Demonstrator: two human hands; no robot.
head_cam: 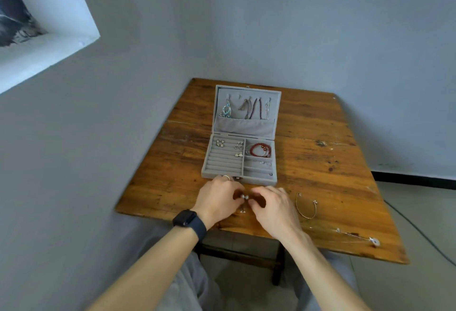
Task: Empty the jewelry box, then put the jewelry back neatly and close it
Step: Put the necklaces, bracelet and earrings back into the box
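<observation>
The pearl studs (pixel 243 196) are tiny, light, hard and smooth, so they will roll or skitter off if dropped; best pinched by the bead or its post, never squeezed. They sit at the fingertips of the left hand (pixel 217 196), which curls round and pinches them low over the table, wrist down. The right hand (pixel 272 205) arches just beside, fingers curled narrow; whether it touches them I cannot tell. The open jewelry box (pixel 259 180) lies just beyond both hands
</observation>
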